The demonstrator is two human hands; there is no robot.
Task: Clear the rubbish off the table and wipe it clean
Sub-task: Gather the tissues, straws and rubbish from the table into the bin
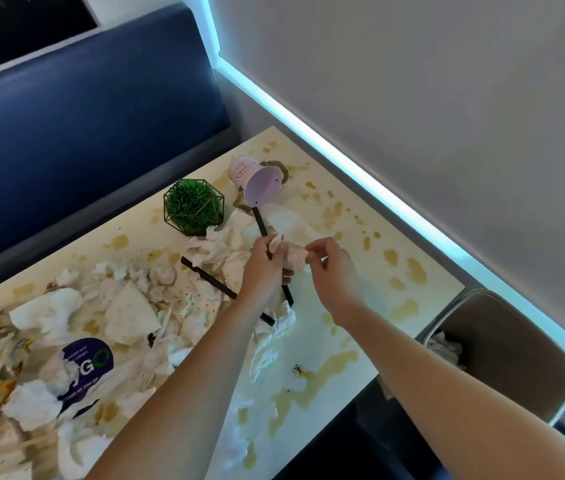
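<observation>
The cream table (pixel 371 233) is stained with brown spills and littered with crumpled white tissues (pixel 49 313). My left hand (pixel 265 268) grips a crumpled tissue (pixel 293 256) together with a black straw (pixel 260 221) above the table's middle. My right hand (pixel 331 271) pinches the right end of that same tissue. A second black straw (pixel 206 277) lies to the left of my left hand. A pink cup (pixel 257 180) lies tipped on its side at the far end. A purple wrapper (pixel 92 362) sits among the tissues at the left.
A grey bin (pixel 516 348) holding some tissue stands off the table's right edge. A small green plant in a wire frame (pixel 193 206) sits at the far side. A blue bench (pixel 84 116) runs behind the table, and a white wall (pixel 447 98) rises on the right.
</observation>
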